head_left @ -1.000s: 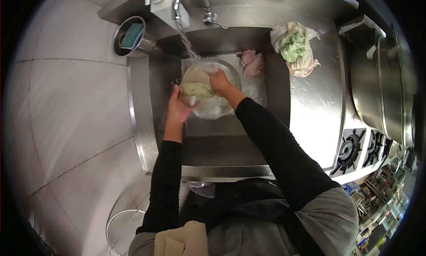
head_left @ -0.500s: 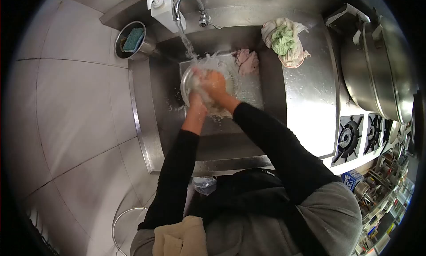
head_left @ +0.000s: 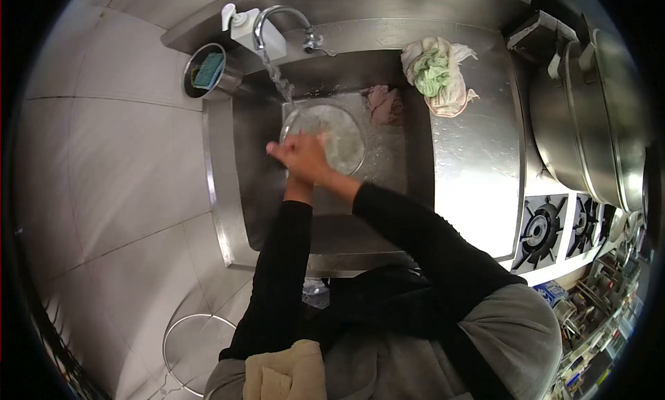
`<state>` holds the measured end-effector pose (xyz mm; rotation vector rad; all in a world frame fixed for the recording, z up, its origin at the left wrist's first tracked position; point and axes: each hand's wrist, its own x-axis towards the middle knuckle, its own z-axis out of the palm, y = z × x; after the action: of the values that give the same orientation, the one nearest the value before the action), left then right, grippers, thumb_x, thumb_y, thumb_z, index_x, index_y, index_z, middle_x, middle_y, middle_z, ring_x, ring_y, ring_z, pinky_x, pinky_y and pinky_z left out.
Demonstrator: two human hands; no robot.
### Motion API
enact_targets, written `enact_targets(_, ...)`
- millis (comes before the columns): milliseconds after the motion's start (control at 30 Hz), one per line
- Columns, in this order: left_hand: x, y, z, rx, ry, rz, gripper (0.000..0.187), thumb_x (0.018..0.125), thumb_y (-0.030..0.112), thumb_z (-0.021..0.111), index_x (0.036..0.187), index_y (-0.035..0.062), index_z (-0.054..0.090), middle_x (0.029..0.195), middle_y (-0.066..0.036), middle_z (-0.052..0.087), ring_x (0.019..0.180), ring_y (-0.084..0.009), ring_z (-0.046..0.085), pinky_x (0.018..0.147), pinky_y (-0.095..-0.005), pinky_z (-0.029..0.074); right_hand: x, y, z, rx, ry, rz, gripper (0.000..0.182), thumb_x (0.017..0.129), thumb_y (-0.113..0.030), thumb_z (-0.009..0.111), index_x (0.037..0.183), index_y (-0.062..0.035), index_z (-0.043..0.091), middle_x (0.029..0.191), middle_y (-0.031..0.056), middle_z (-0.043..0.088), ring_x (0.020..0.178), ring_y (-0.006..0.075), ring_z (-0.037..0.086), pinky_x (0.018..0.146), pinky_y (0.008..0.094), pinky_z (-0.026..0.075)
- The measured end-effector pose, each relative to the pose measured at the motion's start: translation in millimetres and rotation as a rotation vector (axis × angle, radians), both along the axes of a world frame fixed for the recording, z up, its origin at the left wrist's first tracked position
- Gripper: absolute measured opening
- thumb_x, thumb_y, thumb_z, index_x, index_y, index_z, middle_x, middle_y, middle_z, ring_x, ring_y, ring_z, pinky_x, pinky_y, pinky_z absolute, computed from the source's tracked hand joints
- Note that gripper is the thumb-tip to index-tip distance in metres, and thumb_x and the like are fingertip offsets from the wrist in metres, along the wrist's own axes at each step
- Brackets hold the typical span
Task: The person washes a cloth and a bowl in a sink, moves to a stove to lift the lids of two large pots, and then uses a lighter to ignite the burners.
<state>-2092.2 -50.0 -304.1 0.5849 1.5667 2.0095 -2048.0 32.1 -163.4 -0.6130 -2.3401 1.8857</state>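
My right hand [head_left: 312, 162] lies across my left hand [head_left: 296, 185], the two pressed together and blurred by motion. A thumb sticks out to the left; most of the left hand is hidden beneath the right. Both are above the near left part of a round bowl [head_left: 361, 133] with cloudy, bubbly water, standing in the steel sink [head_left: 415, 161]. Water [head_left: 278, 79] runs from the curved faucet [head_left: 284, 11] toward the bowl's far left rim. A crumpled pink cloth [head_left: 383, 105] rests in the sink right of the bowl. No object shows in either hand.
A white pump bottle [head_left: 260, 34] stands behind the sink. To its left is a metal container [head_left: 228, 85] with a green sponge [head_left: 209, 71]. White and green cloths [head_left: 436, 74] lie on the steel counter [head_left: 478, 150]. Large pots [head_left: 578, 116] and a gas burner [head_left: 539, 230] are at right.
My hands have moved from over the middle of the bowl, near the splashing stream, toward me and its near left side. The splashing has lessened and more of the bowl's water shows.
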Motion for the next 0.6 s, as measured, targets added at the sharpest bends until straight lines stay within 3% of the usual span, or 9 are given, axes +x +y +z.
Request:
enact_targets(100, 18.3, 24.2, 34.7, 0.128, -0.505, 0.086, 0.04, 0.096, 0.038, 0.053, 0.126, 0.0122, 0.05, 0.122, -0.004, 0.056, 0.111, -0.0201, 0.055, 0.095, -0.0384, 0.046, 19.0, 1.2, -25.6, 0.29, 0.158, 0.123, 0.041, 0.086, -0.041, 0.062, 0.064, -0.0065, 0.06, 0.062, 0.0121, 0.06, 0.061, 0.0315, 0.061, 0.068, 0.0428, 0.05)
enact_targets(167, 37.2, 29.2, 58.4, 0.186, -0.849, 0.161, 0.039, 0.096, 0.038, 0.052, 0.124, 0.0116, 0.051, 0.12, -0.004, 0.057, 0.109, -0.0206, 0.056, 0.093, -0.0384, 0.047, 4.6, 27.4, -79.4, 0.582, 0.174, 0.035, 0.041, 0.086, -0.045, 0.06, 0.068, -0.0082, 0.066, 0.071, 0.0114, 0.066, 0.069, 0.0329, 0.064, 0.073, 0.0447, 0.051)
enact_targets(233, 41.7, 33.8, 61.8, 0.133, -1.076, 0.259, 0.04, 0.1, 0.044, 0.041, 0.123, 0.0135, 0.052, 0.121, -0.004, 0.057, 0.112, -0.0216, 0.055, 0.094, -0.0372, 0.047, -5.1, 39.8, -86.6, 0.533, 0.143, -0.003, 0.041, 0.087, -0.044, 0.058, 0.068, -0.0083, 0.068, 0.072, 0.0131, 0.066, 0.072, 0.0333, 0.065, 0.074, 0.0454, 0.051)
enact_targets(267, 33.2, 21.5, 49.9, 0.125, -1.076, 0.26, 0.04, 0.1, 0.044, 0.041, 0.123, 0.0135, 0.052, 0.121, -0.004, 0.057, 0.112, -0.0216, 0.055, 0.094, -0.0372, 0.047, -1.3, 33.0, -67.6, 0.455, 0.103, -0.031, 0.041, 0.088, -0.043, 0.057, 0.07, -0.0084, 0.07, 0.074, 0.0152, 0.066, 0.074, 0.0345, 0.065, 0.075, 0.0459, 0.051)
enact_targets(367, 10.8, -0.7, 18.9, 0.681, -0.671, -0.357, 0.038, 0.097, 0.039, 0.049, 0.123, 0.0112, 0.054, 0.118, -0.004, 0.059, 0.107, -0.0202, 0.057, 0.092, -0.0376, 0.049, 18.6, 13.5, -26.7, 0.343, 0.188, -0.045, 0.042, 0.09, -0.043, 0.054, 0.072, -0.0087, 0.071, 0.076, 0.0158, 0.067, 0.073, 0.0365, 0.065, 0.072, 0.0452, 0.051)
enact_targets(433, 14.4, -5.3, 13.9, 0.17, -1.062, 0.135, 0.044, 0.097, 0.046, 0.045, 0.12, 0.0107, 0.056, 0.11, -0.005, 0.061, 0.102, -0.0191, 0.059, 0.087, -0.0344, 0.051, 7.9, 25.1, -47.9, 0.382, 0.095, 0.001, 0.041, 0.09, -0.045, 0.054, 0.078, -0.0096, 0.072, 0.082, 0.0197, 0.068, 0.079, 0.0393, 0.065, 0.075, 0.046, 0.05)
enact_targets(533, 16.4, 25.4, 100.1, -0.091, -0.812, 0.133, 0.052, 0.095, 0.057, 0.044, 0.111, 0.0099, 0.059, 0.103, -0.004, 0.062, 0.093, -0.0185, 0.06, 0.083, -0.0333, 0.051, -14.0, 45.1, -55.1, 0.16, -0.194, -0.168, 0.042, 0.09, -0.044, 0.054, 0.077, -0.0089, 0.071, 0.08, 0.0191, 0.067, 0.078, 0.0398, 0.064, 0.076, 0.0454, 0.049)
enact_targets(567, 10.6, 23.2, 97.3, -0.071, -0.916, 0.218, 0.049, 0.096, 0.054, 0.045, 0.109, 0.0096, 0.06, 0.099, -0.004, 0.063, 0.091, -0.017, 0.061, 0.08, -0.0321, 0.052, -14.0, 18.2, -94.4, 0.367, 0.088, -0.172, 0.043, 0.09, -0.045, 0.054, 0.075, -0.0087, 0.07, 0.077, 0.0184, 0.066, 0.076, 0.0398, 0.064, 0.076, 0.0458, 0.048)
enact_targets(600, 3.1, 7.4, 76.1, -0.066, -0.932, 0.219, 0.049, 0.096, 0.054, 0.045, 0.109, 0.0096, 0.06, 0.099, -0.004, 0.063, 0.091, -0.017, 0.061, 0.08, -0.0321, 0.052, -9.5, 6.9, -91.1, 0.374, 0.074, -0.165, 0.043, 0.09, -0.045, 0.054, 0.075, -0.0087, 0.07, 0.077, 0.0184, 0.066, 0.076, 0.0398, 0.064, 0.076, 0.0458, 0.048)
